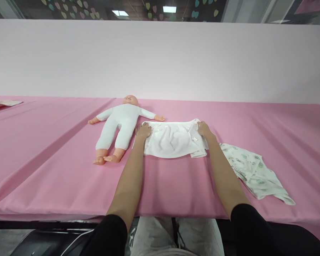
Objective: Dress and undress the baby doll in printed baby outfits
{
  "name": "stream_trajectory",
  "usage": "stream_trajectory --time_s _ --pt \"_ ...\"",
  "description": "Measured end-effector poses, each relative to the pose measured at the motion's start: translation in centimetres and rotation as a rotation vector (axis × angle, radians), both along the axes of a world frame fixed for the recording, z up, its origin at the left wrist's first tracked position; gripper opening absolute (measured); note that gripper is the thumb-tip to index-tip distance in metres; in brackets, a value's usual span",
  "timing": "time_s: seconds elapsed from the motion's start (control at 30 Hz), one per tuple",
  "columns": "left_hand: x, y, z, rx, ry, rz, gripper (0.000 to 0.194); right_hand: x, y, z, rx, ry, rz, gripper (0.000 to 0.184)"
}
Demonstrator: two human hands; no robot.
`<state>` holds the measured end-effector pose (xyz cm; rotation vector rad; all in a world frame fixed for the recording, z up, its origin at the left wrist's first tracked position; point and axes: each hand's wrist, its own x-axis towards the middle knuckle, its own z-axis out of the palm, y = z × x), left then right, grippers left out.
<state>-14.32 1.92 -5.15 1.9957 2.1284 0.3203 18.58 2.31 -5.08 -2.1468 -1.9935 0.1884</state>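
A white baby garment (170, 140), apparently a shirt folded into a wide band, lies on the pink mat in front of me. A small label shows near its right end, with a folded part sticking out below. My left hand (143, 130) is on the garment's upper left end, its fingers curled at the edge. At the upper right corner, my right hand (204, 129) has the cloth between thumb and fingers. Just left of the garment, a baby doll (124, 115) in a white body suit lies on its back, arms spread, one hand close to my left hand.
To the right, a crumpled white baby garment with green print (253, 169) lies near my right forearm. The padded pink mat (56, 153) reaches a white wall (160, 60) behind. A pale cloth (2, 104) sits at the far left. Below the front edge is a black chair (50, 243).
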Motion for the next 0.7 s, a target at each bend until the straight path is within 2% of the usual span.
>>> stream_trajectory --time_s 0.27,0.43,0.5,0.57,0.7 --pt "-0.4 -0.3 -0.3 0.089 -0.073 0.008 0.044 0.5 0.2 -0.6 0.012 -0.024 -0.021 0.041" --pt "-0.5 -0.1 -0.1 0.112 -0.119 0.011 0.041 0.4 -0.3 -0.4 0.010 -0.004 -0.090 0.044" --pt "-0.5 0.0 0.9 0.126 -0.142 0.020 0.043 0.2 -0.5 0.2 0.017 0.007 -0.116 0.044" --pt "-0.5 0.0 2.6 0.196 -0.182 0.023 0.045 0.0 -0.6 0.9 0.034 0.022 -0.138 0.046" --pt "-1.3 -0.8 7.1 0.556 -0.307 0.082 0.041 -0.9 -0.7 2.8 0.102 0.069 -0.167 0.054"
